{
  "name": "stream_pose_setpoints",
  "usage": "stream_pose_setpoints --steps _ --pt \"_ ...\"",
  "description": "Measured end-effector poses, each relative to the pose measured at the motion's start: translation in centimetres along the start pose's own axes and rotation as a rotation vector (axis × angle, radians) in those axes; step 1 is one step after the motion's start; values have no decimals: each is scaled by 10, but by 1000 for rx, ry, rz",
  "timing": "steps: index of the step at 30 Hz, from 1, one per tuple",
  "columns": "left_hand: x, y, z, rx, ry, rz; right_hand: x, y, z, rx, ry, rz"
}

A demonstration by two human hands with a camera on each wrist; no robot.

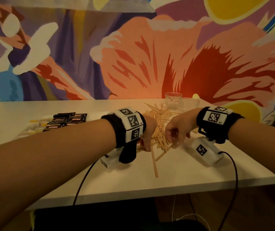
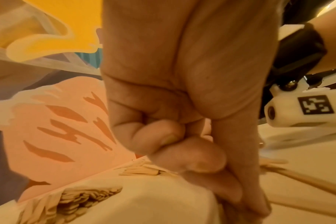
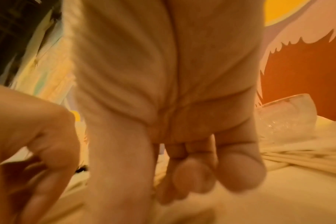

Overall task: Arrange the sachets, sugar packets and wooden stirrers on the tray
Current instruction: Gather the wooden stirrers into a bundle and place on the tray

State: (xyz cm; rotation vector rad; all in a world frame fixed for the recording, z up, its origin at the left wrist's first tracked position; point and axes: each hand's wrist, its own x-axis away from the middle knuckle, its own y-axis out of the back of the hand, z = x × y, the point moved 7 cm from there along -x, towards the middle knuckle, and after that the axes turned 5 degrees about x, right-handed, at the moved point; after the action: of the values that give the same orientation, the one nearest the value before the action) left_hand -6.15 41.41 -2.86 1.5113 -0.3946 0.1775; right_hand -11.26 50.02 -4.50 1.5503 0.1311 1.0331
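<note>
Both hands were held over the near end of the stirrer pile (image 1: 160, 130) at the middle of the table (image 1: 183, 174), the left hand (image 1: 147, 130) and right hand (image 1: 177, 130) equally close, fingers curled down onto sticks lying mostly front to back. From the left wrist, the fingers (image 2: 182, 151) were seen pinching at stirrers. From the right wrist, blur hid whether anything was held.
</note>
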Motion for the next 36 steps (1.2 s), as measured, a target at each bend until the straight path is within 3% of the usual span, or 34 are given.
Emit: stream_pose_setpoints --steps 9,14,18,23,27,31,36 --pt "-1 -3 5 133 42 -2 -7 -5 -7 64 51 13" --pt "7 14 20 462 37 -36 4 2 -15 -13 88 68" --pt "10 18 33 807 58 -85 18 19 -19 -213 145 44" --pt "18 -5 30 681 69 79 15 46 -30 -453 54 -200" --pt "20 -13 23 537 63 105 3 45 -37 -413 -55 -244" --pt "19 -23 18 378 95 145 10 59 -48 -352 -197 -444" --pt "16 -29 8 426 119 212 -1 51 -33 -341 -256 -464"
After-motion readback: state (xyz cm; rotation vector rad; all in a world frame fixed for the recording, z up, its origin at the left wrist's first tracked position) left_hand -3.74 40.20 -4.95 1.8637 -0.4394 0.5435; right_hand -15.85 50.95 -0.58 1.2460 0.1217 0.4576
